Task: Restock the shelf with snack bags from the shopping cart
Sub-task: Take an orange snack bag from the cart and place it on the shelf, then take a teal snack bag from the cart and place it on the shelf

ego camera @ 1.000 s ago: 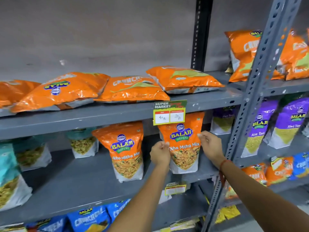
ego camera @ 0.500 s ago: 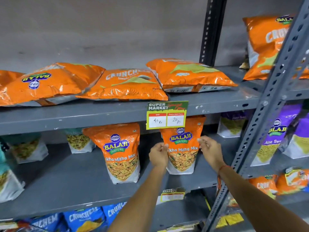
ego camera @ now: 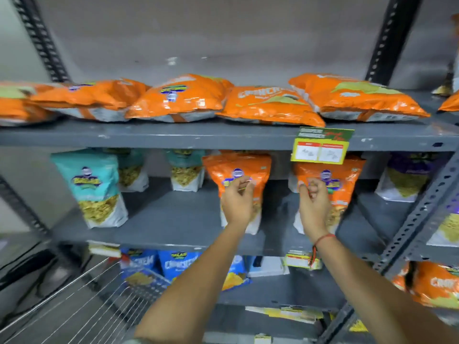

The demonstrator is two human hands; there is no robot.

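Both hands are empty in front of the middle shelf [ego camera: 173,227]. The left hand [ego camera: 237,202] has loosely curled fingers just before one upright orange snack pouch [ego camera: 238,170]; the right hand [ego camera: 314,204], fingers curled nearly closed, hovers before the other orange pouch [ego camera: 347,180]. Blur hides any contact. Both pouches stand label-forward, probably for display. The wire shopping cart [ego camera: 82,301] waits below the left fingers.

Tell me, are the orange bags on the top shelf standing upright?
No, the orange bags lie flat along the top shelf.
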